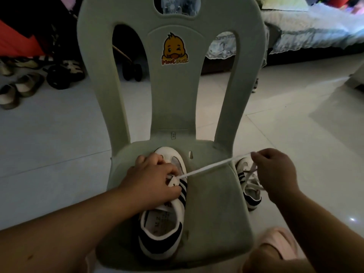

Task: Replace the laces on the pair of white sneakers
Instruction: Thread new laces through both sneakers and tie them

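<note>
White lace [206,169] runs taut between both sets of fingers. Left hand [151,180] grips the striped sneaker [163,219] on the chair seat [216,213]; right hand [275,172] pinches the lace end. Judged step: drawing lace through an eyelet. Next: steady pull, sneaker braced. Second sneaker [248,186], under the right fingers, has loose laces that may snag.

Duck sticker [175,49] on the chair back [173,99] — perhaps "Meet Duck"; sneaker insole [160,220] print unreadable.

Dim, greenish cast, low contrast. Brighter upper rt over floor [295,99]; small glare spot lower rt. Soft focus, wide-angle bend at edges, top-left corner v. dark.
</note>
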Demonstrator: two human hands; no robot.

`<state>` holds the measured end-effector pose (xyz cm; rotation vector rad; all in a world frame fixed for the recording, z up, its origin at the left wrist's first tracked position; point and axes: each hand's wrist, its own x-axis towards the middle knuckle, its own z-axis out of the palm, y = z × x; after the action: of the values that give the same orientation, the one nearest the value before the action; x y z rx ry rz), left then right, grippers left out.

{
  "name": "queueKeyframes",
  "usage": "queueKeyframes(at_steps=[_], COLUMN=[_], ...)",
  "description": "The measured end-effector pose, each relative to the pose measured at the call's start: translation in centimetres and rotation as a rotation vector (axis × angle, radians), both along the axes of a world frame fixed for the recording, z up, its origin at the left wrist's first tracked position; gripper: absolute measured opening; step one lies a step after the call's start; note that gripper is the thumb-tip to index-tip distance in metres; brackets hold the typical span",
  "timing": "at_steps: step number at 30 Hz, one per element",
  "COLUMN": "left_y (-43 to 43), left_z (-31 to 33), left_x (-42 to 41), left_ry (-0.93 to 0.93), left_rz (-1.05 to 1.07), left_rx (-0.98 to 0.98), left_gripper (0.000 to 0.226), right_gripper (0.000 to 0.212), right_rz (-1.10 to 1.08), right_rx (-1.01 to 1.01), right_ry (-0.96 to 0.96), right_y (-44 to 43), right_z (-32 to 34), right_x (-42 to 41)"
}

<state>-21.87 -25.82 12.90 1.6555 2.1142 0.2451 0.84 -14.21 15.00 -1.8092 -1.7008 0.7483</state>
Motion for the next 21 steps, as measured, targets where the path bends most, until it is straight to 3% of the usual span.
queueKeyframes(at_steps=[2,6,9,12,15,21], left_y=[0.0,0.0,-0.3,-0.8,-0.9,-0.9], left_z=[-0.2,-0.3,0.0,0.1,0.2,0.1], left_x=[-0.1,-0.9,-1.9,-2.4,-2.6,-3.1], left_ry=[-0.026,-0.117,-0.170,-0.201,-0.185,-0.124], left_rz=[-0.007,-0.023,-0.058,-0.092,-0.141,-0.181], left_rx=[-0.005,-0.016,-0.046,-0.068,-0.082,-0.099], left_gripper=[0.048,0.063,0.071,0.075,0.079,0.084], right_gripper=[0.019,0.009,0.036,0.043,0.031,0.015], right_rz=[0.032,0.393,0.610,0.821,0.927,0.909], right_rx=[-0.031,-0.278,-0.184,-0.005,0.027,-0.038], right_ry=[-0.036,-0.368,-0.477,-0.401,-0.395,-0.338], right_y=[-0.3,-1.0,-2.1,-3.7,-4.6,-4.2], right_z=[-0.4,-0.3,-0.7,-1.0,-1.8,-1.9], right_x=[0.1,-1.2,-3.2,-6.2,-8.2,-8.4])
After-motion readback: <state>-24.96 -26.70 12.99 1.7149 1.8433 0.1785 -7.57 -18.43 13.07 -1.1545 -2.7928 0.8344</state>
